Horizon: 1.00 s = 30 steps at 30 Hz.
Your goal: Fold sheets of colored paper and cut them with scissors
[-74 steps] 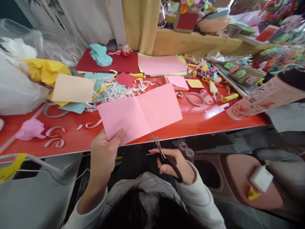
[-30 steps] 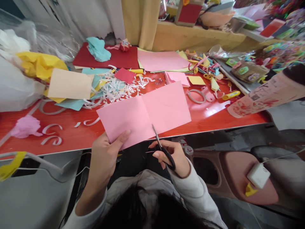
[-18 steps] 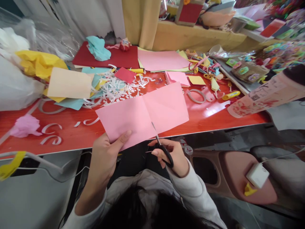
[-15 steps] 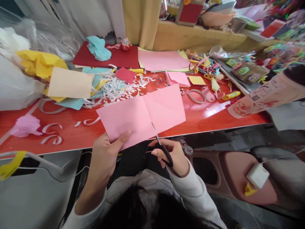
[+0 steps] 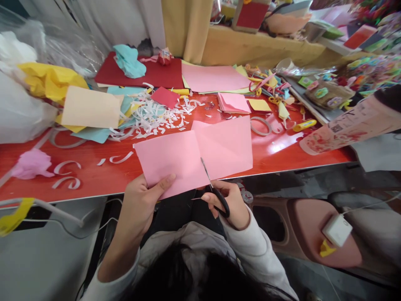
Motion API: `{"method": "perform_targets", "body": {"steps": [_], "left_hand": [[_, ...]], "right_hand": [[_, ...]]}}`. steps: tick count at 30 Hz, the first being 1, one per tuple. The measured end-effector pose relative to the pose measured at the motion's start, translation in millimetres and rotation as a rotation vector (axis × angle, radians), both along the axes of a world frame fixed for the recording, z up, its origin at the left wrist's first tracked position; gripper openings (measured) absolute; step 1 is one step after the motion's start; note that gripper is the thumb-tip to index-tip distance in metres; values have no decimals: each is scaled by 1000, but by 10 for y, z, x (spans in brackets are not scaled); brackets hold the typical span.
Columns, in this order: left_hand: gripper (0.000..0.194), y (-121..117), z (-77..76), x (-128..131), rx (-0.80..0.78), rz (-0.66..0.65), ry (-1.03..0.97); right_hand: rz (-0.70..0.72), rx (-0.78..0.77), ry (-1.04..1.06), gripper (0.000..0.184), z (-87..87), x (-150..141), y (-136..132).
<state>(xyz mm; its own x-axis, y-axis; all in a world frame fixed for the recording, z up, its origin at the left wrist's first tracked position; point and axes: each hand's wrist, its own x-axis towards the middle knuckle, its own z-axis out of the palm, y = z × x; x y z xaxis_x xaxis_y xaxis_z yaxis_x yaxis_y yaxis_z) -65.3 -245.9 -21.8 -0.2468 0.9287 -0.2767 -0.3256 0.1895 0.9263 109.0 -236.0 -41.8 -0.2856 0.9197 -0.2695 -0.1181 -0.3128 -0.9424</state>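
Observation:
My left hand [image 5: 141, 205] pinches the lower left corner of a creased pink paper sheet [image 5: 175, 161], holding it above the near edge of the red table [image 5: 94, 175]. My right hand [image 5: 227, 202] grips black-handled scissors [image 5: 213, 190]. Their blades point up and away along the sheet's middle crease and sit inside a cut running up from the lower edge. The right half of the sheet hangs beside the blades.
White and teal paper shreds [image 5: 156, 115], a cream sheet [image 5: 89, 109], yellow tissue [image 5: 50, 81] and dark red card [image 5: 147, 73] lie beyond. More pink sheets [image 5: 213, 77], a tape ring [image 5: 258, 125] and a yellow glue stick [image 5: 303, 124] are at right. A pink pom-pom [image 5: 29, 163] lies left.
The scissors moved from below the sheet's edge into the paper and have cut further up the crease. The right half of the sheet has tilted and shifted slightly right.

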Motion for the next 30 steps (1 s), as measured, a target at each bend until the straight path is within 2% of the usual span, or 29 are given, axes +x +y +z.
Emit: {"method": "perform_targets", "body": {"steps": [12, 20, 26, 30], "left_hand": [[27, -16, -26, -5, 10, -62, 40], [23, -38, -27, -15, -5, -80, 21], [29, -29, -34, -7, -2, -108, -4], [23, -20, -34, -7, -11, -120, -1]], "right_hand": [[-34, 4, 41, 27, -82, 11, -16], [-43, 15, 61, 29, -68, -2, -5], [-50, 10, 86, 30, -77, -19, 0], [-38, 26, 85, 30, -69, -23, 27]]}}
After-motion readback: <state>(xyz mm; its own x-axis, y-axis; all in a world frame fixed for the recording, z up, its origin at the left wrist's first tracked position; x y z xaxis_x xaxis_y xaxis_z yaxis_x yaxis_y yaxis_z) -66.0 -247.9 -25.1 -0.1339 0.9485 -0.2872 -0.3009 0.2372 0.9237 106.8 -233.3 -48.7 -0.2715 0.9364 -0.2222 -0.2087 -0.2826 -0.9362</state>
